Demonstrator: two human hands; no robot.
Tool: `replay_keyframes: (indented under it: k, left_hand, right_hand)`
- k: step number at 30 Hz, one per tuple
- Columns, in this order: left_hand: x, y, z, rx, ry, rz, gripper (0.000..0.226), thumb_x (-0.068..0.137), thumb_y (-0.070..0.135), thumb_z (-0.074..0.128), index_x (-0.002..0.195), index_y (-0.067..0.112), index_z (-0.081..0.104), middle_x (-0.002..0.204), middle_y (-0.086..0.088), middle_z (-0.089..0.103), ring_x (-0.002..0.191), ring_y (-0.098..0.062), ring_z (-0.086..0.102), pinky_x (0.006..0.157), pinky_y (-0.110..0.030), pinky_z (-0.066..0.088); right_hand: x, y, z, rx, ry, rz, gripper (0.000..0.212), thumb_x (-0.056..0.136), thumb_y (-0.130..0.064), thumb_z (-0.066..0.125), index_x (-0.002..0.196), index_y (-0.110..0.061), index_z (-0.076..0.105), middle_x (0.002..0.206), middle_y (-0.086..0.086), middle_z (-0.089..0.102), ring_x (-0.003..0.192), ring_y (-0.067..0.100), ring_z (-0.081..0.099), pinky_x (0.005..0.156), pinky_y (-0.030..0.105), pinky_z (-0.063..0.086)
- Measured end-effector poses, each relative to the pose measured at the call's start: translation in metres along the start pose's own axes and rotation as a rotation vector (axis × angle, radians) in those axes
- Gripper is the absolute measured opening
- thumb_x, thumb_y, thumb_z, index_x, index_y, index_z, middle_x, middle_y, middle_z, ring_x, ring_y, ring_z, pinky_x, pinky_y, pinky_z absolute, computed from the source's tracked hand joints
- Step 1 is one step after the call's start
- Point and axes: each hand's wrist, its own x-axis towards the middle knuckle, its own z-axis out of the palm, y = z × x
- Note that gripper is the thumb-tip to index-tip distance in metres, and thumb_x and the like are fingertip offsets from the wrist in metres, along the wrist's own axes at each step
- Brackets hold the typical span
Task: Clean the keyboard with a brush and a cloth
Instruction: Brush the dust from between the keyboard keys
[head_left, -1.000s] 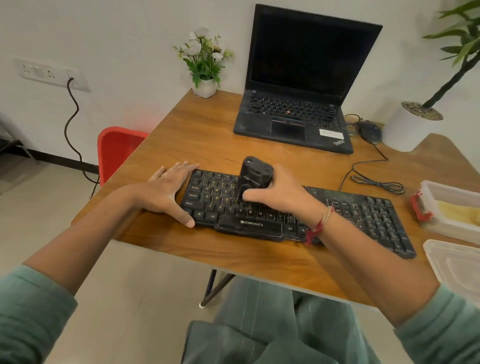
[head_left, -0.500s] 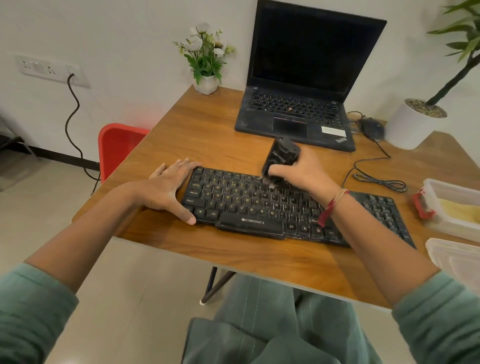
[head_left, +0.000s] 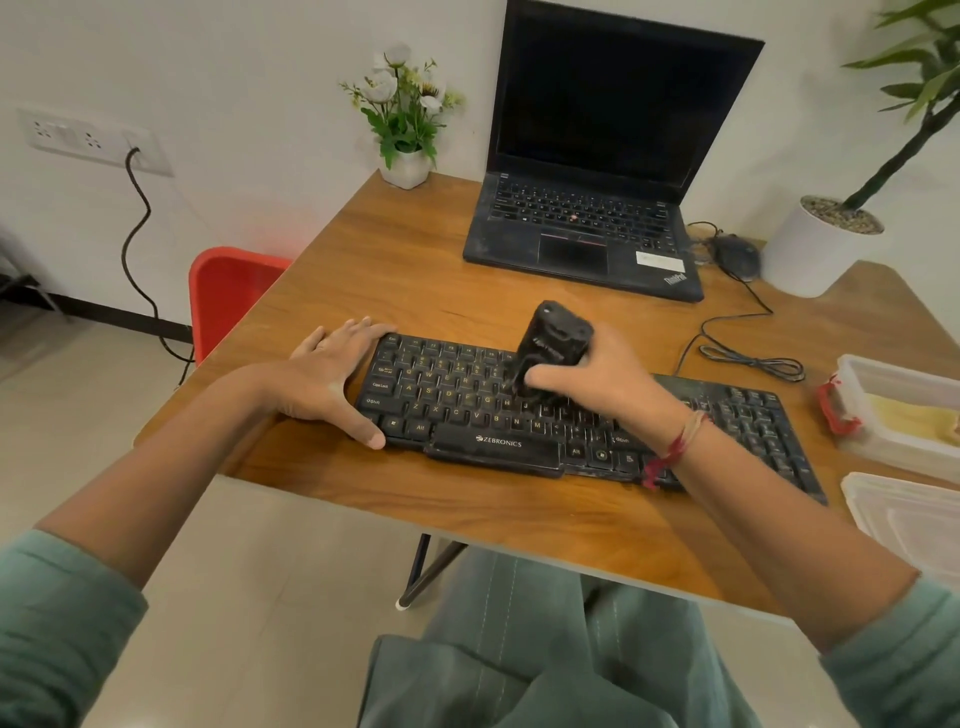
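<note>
The right hand (head_left: 597, 379) has its grip closed around the black brush (head_left: 553, 345), held upright with its bristle end down on the middle rows of the keyboard (head_left: 457, 395). The left hand (head_left: 332, 379) lies flat and open on the keyboard's left end, steadying it on the surface (head_left: 415, 270). The brushing step looks under way; next comes working along the remaining rows (the number pad looks untouched). One brush, one keyboard, one laptop (head_left: 597, 156), two containers (head_left: 893, 410); no cloth is clearly visible.

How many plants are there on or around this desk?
2: a small flowering plant in a white pot at the desk's far left corner, and a larger potted plant at far right. Others may be out of frame.
</note>
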Motion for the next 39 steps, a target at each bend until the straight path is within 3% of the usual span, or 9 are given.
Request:
replay_keyframes:
  k: [3, 7, 12, 17, 21, 26, 32, 36, 39]
  left_hand:
    - [0.000, 0.000, 0.000, 0.004, -0.005, 0.001, 0.150, 0.023, 0.096, 0.060, 0.148, 0.043, -0.004, 0.162, 0.009, -0.008, 0.146, -0.007, -0.014, 0.117, -0.039, -0.018]
    - [0.000, -0.001, 0.000, 0.010, -0.007, 0.002, 0.150, 0.023, 0.096, 0.060, 0.148, 0.043, -0.004, 0.162, 0.008, -0.008, 0.146, -0.008, -0.014, 0.117, -0.040, -0.017]
    - [0.000, 0.001, -0.001, 0.008, -0.009, 0.001, 0.146, 0.024, 0.096, 0.060, 0.146, 0.047, -0.004, 0.162, 0.008, -0.008, 0.146, -0.008, -0.014, 0.117, -0.039, -0.018]
    - [0.000, 0.001, 0.000, 0.006, -0.008, 0.006, 0.139, 0.024, 0.096, 0.058, 0.139, 0.053, -0.007, 0.161, 0.009, -0.008, 0.146, -0.008, -0.013, 0.116, -0.039, -0.018]
    - [0.001, 0.000, -0.001, 0.008, -0.010, 0.007, 0.144, 0.024, 0.097, 0.058, 0.144, 0.049, -0.005, 0.162, 0.009, -0.008, 0.147, -0.009, -0.014, 0.116, -0.039, -0.017]
    - [0.002, -0.004, 0.001, 0.009, 0.004, 0.008, 0.139, 0.026, 0.095, 0.061, 0.142, 0.052, -0.005, 0.162, 0.008, -0.008, 0.147, -0.010, -0.014, 0.117, -0.041, -0.017]
    - [0.003, -0.004, 0.002, 0.013, 0.001, 0.008, 0.146, 0.027, 0.094, 0.062, 0.148, 0.045, -0.004, 0.162, 0.008, -0.008, 0.147, -0.009, -0.015, 0.118, -0.042, -0.017]
    - [0.003, -0.006, 0.002, 0.005, -0.002, 0.011, 0.140, 0.029, 0.093, 0.063, 0.144, 0.051, -0.005, 0.162, 0.009, -0.009, 0.147, -0.008, -0.015, 0.118, -0.043, -0.017]
    - [0.004, -0.007, 0.002, 0.012, 0.001, 0.010, 0.144, 0.029, 0.092, 0.063, 0.148, 0.045, -0.004, 0.162, 0.009, -0.010, 0.146, -0.008, -0.016, 0.118, -0.043, -0.017]
  right_hand:
    - [-0.006, 0.003, -0.004, 0.056, -0.107, 0.028, 0.031, 0.074, -0.020, 0.077, 0.100, -0.015, 0.062, 0.095, 0.006, 0.070, 0.083, 0.018, 0.068, 0.069, 0.029, 0.057]
    - [0.013, 0.013, -0.025, -0.030, 0.222, 0.058, 0.033, 0.072, -0.026, 0.076, 0.098, -0.013, 0.061, 0.096, 0.007, 0.067, 0.086, 0.019, 0.065, 0.073, 0.035, 0.057]
    - [-0.007, 0.006, -0.007, -0.035, -0.047, -0.026, 0.024, 0.076, -0.018, 0.075, 0.094, -0.005, 0.064, 0.089, 0.013, 0.070, 0.080, 0.025, 0.067, 0.069, 0.038, 0.056]
    - [0.009, 0.017, -0.029, -0.028, 0.225, 0.071, 0.035, 0.072, -0.025, 0.076, 0.102, -0.013, 0.061, 0.092, 0.002, 0.065, 0.083, 0.014, 0.063, 0.059, 0.023, 0.047]
    - [-0.002, 0.010, -0.011, -0.018, 0.002, 0.001, 0.023, 0.073, -0.019, 0.076, 0.091, -0.010, 0.065, 0.087, 0.011, 0.071, 0.079, 0.022, 0.067, 0.067, 0.037, 0.055]
    - [0.011, 0.014, -0.027, -0.041, 0.200, 0.066, 0.030, 0.073, -0.024, 0.076, 0.095, -0.015, 0.057, 0.094, 0.003, 0.065, 0.084, 0.016, 0.064, 0.069, 0.030, 0.056]
    - [-0.005, -0.002, -0.005, 0.026, -0.037, -0.008, 0.017, 0.075, -0.017, 0.075, 0.085, -0.015, 0.062, 0.083, 0.004, 0.068, 0.076, 0.018, 0.065, 0.068, 0.030, 0.055]
    - [0.009, -0.002, -0.023, -0.050, 0.210, 0.031, 0.019, 0.076, -0.020, 0.074, 0.088, -0.014, 0.060, 0.085, 0.003, 0.065, 0.079, 0.017, 0.064, 0.067, 0.031, 0.056]
    - [-0.005, -0.013, 0.001, 0.001, -0.039, -0.020, 0.021, 0.078, -0.018, 0.073, 0.089, -0.021, 0.055, 0.091, 0.005, 0.066, 0.084, 0.023, 0.066, 0.071, 0.033, 0.057]
